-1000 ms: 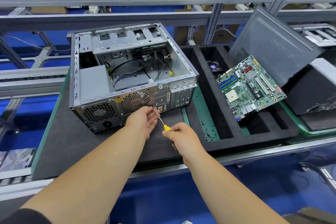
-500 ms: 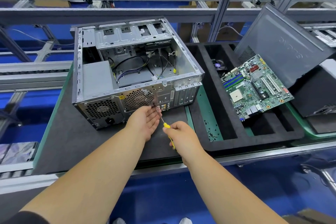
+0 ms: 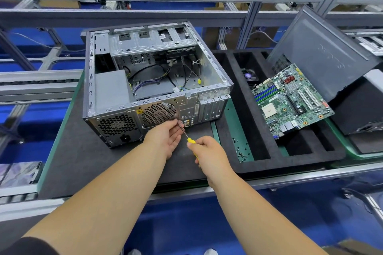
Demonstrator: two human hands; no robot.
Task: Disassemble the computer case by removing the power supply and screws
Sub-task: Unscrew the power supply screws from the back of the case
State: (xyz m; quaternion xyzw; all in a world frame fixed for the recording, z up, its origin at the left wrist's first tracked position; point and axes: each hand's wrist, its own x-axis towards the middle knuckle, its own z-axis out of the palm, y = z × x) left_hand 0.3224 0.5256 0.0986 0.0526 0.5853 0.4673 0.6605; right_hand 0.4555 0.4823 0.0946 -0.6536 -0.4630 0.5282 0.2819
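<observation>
Head view: the computer case is lying open at ten o'clock on the dark mat, power supply sitting inside; the right hand is gripping the yellow screwdriver, the left hand is steadying its shaft with loosely bent fingers at the rear panel; the motherboard is resting at three o'clock
</observation>
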